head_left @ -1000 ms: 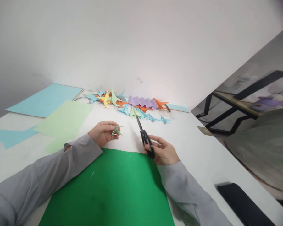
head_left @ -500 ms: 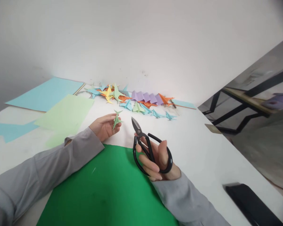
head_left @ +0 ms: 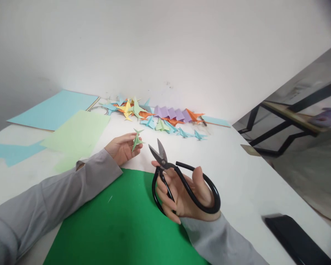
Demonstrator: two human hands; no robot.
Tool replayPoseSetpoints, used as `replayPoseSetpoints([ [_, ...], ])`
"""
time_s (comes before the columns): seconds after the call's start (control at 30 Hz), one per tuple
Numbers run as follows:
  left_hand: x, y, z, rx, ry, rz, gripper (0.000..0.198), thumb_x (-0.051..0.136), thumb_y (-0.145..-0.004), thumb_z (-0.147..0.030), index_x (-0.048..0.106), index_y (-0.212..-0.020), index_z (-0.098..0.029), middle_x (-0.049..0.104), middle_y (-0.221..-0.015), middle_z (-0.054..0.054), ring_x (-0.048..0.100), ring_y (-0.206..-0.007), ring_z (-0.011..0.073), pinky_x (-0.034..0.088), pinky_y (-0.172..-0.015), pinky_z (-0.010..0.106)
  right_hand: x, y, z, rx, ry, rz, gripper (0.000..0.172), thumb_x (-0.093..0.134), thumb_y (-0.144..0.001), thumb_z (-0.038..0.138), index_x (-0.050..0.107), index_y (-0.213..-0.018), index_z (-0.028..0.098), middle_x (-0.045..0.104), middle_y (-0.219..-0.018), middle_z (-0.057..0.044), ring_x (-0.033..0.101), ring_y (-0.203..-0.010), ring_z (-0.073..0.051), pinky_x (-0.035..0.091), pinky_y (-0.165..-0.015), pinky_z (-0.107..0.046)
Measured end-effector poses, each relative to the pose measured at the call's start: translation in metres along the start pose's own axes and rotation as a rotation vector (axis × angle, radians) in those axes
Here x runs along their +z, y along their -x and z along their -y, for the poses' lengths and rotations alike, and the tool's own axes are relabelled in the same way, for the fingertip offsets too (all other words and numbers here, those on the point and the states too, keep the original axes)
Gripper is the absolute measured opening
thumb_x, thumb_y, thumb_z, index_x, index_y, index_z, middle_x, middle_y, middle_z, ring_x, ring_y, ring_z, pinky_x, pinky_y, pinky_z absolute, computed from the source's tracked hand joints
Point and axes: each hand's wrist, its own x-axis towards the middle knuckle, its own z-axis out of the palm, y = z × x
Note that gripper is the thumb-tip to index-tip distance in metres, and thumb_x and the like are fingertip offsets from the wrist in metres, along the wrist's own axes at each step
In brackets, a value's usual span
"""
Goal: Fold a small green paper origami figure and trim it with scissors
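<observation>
Between the thumb and fingers of my left hand [head_left: 123,149] is a small light green folded paper piece [head_left: 137,140] with pointed tips. My right hand [head_left: 182,189] holds black-handled scissors [head_left: 163,162], its fingers and thumb in the handle loops. The scissor blades are spread apart and point up and left, a short way right of the folded piece and not touching it. Below both hands lies a green sheet [head_left: 121,221] on the white table [head_left: 237,176].
Folded paper shapes [head_left: 138,109] and a purple pleated strip [head_left: 172,113] lie along the wall. Blue sheets [head_left: 55,108] and light green paper [head_left: 77,132] are at the left. A black object [head_left: 298,239] lies at the lower right.
The scissor blades have opened and the handles have spread apart. My right hand has shifted slightly right and down. My left hand and the folded piece have barely moved.
</observation>
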Motion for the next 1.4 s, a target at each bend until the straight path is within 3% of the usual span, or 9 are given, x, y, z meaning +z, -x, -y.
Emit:
replayPoseSetpoints([
  [0.13,0.001,0.000,0.001,-0.001,-0.019,0.001,0.008,0.056,-0.069,-0.009,0.059,-0.075,-0.013,0.064,-0.067,0.002,0.063,-0.062,0.0137,0.050,-0.056,0.023,0.000,0.000,-0.004,0.030,0.054,-0.001,0.056,0.050,-0.070,0.063,0.053,-0.111,0.026,0.047,-0.068,0.003,0.043,-0.042,-0.007,0.040,-0.029,-0.018],
  [0.33,0.002,0.003,0.002,-0.022,-0.081,0.004,0.009,0.057,-0.067,-0.008,0.059,-0.074,-0.012,0.065,-0.066,0.003,0.063,-0.058,0.0141,0.049,-0.053,0.023,-0.014,-0.005,-0.017,-0.042,0.041,0.026,0.042,0.046,-0.079,0.051,0.053,-0.111,0.025,0.051,-0.066,0.002,0.046,-0.038,-0.007,0.038,-0.027,-0.017],
  [0.47,0.003,0.004,0.003,-0.024,-0.118,0.015,0.009,0.058,-0.066,-0.008,0.059,-0.074,-0.012,0.065,-0.068,0.004,0.063,-0.057,0.0140,0.048,-0.051,0.022,-0.018,-0.006,-0.019,-0.061,0.049,0.019,0.043,0.046,-0.080,0.050,0.051,-0.113,0.024,0.052,-0.066,0.002,0.046,-0.037,-0.006,0.040,-0.027,-0.018],
  [0.67,0.006,0.003,0.003,-0.023,-0.202,0.042,0.008,0.061,-0.061,-0.009,0.061,-0.069,-0.010,0.065,-0.064,0.006,0.061,-0.052,0.0136,0.044,-0.046,0.021,-0.002,-0.003,-0.011,0.022,0.124,-0.091,0.045,0.057,-0.074,0.046,0.048,-0.109,0.018,0.053,-0.061,0.004,0.048,-0.035,-0.007,0.042,-0.030,-0.019],
  [0.87,0.002,0.002,0.005,0.038,-0.267,0.110,0.010,0.064,-0.058,-0.012,0.063,-0.067,-0.009,0.064,-0.059,0.007,0.059,-0.051,0.0139,0.043,-0.047,0.022,0.006,-0.003,-0.013,0.006,0.248,-0.164,0.046,0.055,-0.074,0.048,0.043,-0.105,0.015,0.054,-0.052,0.004,0.048,-0.030,-0.009,0.036,-0.027,-0.017],
  [1.1,0.001,0.003,0.005,0.078,-0.318,0.080,0.011,0.068,-0.056,-0.012,0.067,-0.066,-0.009,0.065,-0.058,0.008,0.060,-0.052,0.0143,0.045,-0.049,0.024,0.004,0.000,-0.018,-0.052,0.405,-0.244,0.036,0.045,-0.082,0.046,0.047,-0.102,0.016,0.052,-0.051,0.004,0.045,-0.030,-0.007,0.032,-0.027,-0.015],
  [1.4,0.002,0.003,0.004,0.096,-0.323,0.075,0.011,0.069,-0.055,-0.012,0.068,-0.065,-0.009,0.066,-0.057,0.008,0.060,-0.052,0.0147,0.047,-0.048,0.024,0.006,0.000,-0.020,-0.044,0.447,-0.297,0.038,0.051,-0.079,0.044,0.047,-0.102,0.014,0.049,-0.045,0.007,0.040,-0.026,-0.006,0.032,-0.025,-0.015],
])
